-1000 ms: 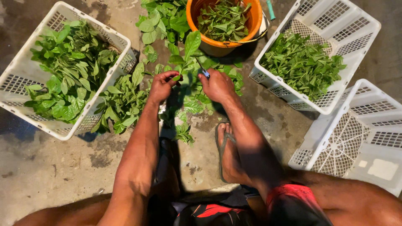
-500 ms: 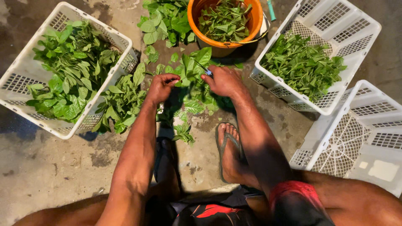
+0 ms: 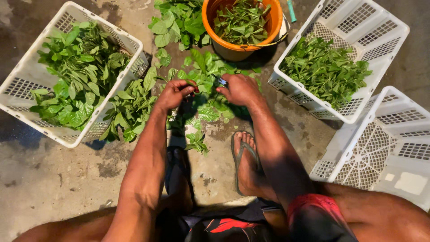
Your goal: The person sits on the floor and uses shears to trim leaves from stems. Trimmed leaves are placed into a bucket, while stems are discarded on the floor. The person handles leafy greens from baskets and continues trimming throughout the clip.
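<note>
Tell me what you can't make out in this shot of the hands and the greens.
Head view:
- Small tool in the right hand: mostly hidden by fingers, kind unclear.
- Left hand grip: stem hidden among leaves.
- Orange bucket: top cut off by the frame edge.
- Empty crate: right side cut off.

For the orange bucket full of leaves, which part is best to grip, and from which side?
Probably the thin wire handle lying over the right rim of the orange bucket, reached from above on the right. The bucket stands upright, leaves fill its open mouth, and its wall is wide and smooth.
</note>
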